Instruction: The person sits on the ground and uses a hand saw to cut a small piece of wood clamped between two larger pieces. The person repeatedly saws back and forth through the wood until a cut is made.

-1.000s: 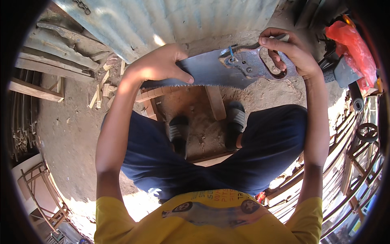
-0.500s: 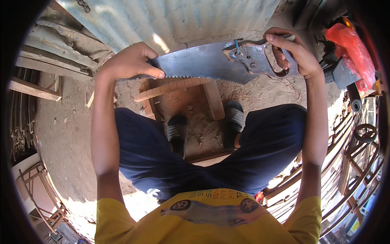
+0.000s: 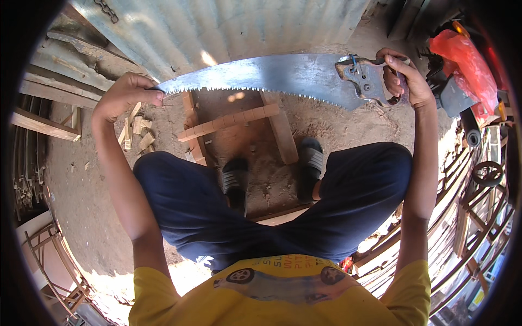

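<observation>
A hand saw [image 3: 261, 76] is held up level in front of me, its toothed edge facing down toward my knees. My right hand [image 3: 405, 79] is wrapped round its worn handle at the right. At the far left end my left hand [image 3: 128, 95] pinches the narrow tip of the blade between thumb and fingers. A bit of blue cord is tied at the handle. Below the blade, a strip of wood [image 3: 231, 123] marked by a row of cross cuts rests across two wooden pieces, the right one a plank [image 3: 281, 133].
Small wood offcuts [image 3: 142, 133] lie on the dirt floor at left. A corrugated metal sheet [image 3: 228, 27] stands ahead, with stacked boards [image 3: 65, 87] at its left. At right are a red plastic bag [image 3: 467, 65] and a dark wheel [image 3: 488, 173]. My sandalled feet [image 3: 236, 176] flank the plank.
My left hand has slid left along the blade to its tip. The saw and my right hand have shifted right, and more of the blade and the offcuts now show.
</observation>
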`<state>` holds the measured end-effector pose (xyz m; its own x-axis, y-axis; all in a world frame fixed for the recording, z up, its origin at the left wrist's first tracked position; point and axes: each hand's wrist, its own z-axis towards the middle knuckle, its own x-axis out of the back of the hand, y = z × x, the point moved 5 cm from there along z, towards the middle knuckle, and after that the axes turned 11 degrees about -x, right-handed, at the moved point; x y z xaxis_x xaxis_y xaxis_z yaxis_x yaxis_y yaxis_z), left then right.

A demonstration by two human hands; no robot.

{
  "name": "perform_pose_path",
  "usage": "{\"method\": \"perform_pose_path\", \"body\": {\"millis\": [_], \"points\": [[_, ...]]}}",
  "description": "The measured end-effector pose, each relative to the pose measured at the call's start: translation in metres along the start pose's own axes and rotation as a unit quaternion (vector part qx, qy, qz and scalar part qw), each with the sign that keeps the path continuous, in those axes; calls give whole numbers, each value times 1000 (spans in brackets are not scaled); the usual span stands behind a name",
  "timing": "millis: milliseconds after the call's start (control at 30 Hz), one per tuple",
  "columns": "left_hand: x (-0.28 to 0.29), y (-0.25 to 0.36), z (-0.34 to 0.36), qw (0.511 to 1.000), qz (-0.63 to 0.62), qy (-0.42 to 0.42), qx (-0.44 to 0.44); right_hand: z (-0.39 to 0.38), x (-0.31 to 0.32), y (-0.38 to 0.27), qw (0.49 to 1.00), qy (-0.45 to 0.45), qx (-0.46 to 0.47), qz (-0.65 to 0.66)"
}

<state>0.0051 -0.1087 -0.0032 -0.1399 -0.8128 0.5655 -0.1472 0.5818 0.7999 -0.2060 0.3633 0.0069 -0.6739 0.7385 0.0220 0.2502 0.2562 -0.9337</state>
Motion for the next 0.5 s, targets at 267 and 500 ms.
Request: {"method": "perform_pose_path", "body": {"millis": [267,500], "points": [[35,-35,-6,965,-212,139,-61,-8,15,4,998,1,24,65],[24,-22,21,797,-477,348,-126,-9,6,3,993,-15,43,107]]}}
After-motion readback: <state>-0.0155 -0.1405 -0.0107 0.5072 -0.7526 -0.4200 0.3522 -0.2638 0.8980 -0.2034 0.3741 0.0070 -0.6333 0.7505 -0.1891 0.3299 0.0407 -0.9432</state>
